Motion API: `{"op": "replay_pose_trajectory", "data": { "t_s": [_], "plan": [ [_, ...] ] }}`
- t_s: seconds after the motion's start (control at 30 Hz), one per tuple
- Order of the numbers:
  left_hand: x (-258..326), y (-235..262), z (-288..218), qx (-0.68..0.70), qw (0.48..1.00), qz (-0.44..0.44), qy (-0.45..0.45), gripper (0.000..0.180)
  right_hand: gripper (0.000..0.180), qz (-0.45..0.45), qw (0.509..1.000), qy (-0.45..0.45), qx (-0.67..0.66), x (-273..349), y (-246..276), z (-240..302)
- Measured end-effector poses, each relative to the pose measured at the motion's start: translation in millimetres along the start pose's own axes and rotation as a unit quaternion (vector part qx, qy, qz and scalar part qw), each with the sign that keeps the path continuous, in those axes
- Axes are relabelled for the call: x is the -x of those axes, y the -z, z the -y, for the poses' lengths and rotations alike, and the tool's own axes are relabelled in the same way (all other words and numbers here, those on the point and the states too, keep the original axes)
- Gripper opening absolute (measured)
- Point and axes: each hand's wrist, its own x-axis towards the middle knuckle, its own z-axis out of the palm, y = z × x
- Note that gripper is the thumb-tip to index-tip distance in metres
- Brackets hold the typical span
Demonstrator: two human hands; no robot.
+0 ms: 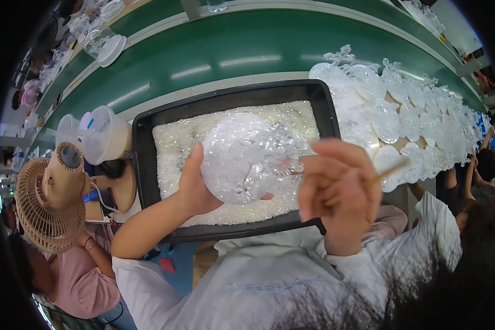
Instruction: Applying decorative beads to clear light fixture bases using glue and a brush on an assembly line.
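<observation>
My left hand (195, 184) grips a round white disc (231, 159) by its left edge, with the thumb up along the rim. Clear, shiny plastic shapes cover the right side of the disc. Between the closed fingers of my right hand (344, 192) is a thin wooden stick (391, 169), its rear end poking out to the right. The stick's front end points at the disc, too blurred to make out. Both hands are above a black tray (236, 92) filled with glittering white granules (176, 135).
Several clear plastic ornaments with white discs (407, 121) crowd the table on the right. To the left stand a beige fan (55, 198) and clear plastic tubs (107, 135). A green conveyor belt (236, 47) runs behind the tray. Other people sit at both sides.
</observation>
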Motion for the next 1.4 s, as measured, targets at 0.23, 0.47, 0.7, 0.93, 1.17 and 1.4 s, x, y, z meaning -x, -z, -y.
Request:
{"op": "replay_pose_trajectory", "data": {
  "t_s": [0.23, 0.47, 0.7, 0.93, 1.17, 1.4],
  "plan": [
    [-1, -3, -1, 0.091, 0.995, 0.033, -0.011, 0.092, 0.055, -0.123, 0.948, 0.288, 0.058, 1, 19, -33],
    [4, 2, -6, 0.103, 0.995, 0.015, 0.006, 0.098, 0.046, 0.042, 0.946, 0.314, 0.074, 0, 28, -38],
    [2, -2, -5, 0.092, 0.994, -0.053, -0.006, 0.112, 0.027, 0.026, 0.949, 0.303, 0.085, 1, 29, -38],
    [0, -2, -8, 0.014, 0.999, -0.025, -0.028, 0.123, 0.022, 0.078, 0.945, 0.302, 0.103, 0, 26, -43],
    [2, -4, -10, -0.024, 0.998, -0.056, -0.011, 0.125, 0.030, 0.079, 0.932, 0.326, 0.138, -1, 27, -45],
    [2, -5, -11, -0.009, 0.998, -0.060, -0.005, 0.124, 0.031, 0.057, 0.938, 0.310, 0.144, -2, 24, -44]
  ]
}}
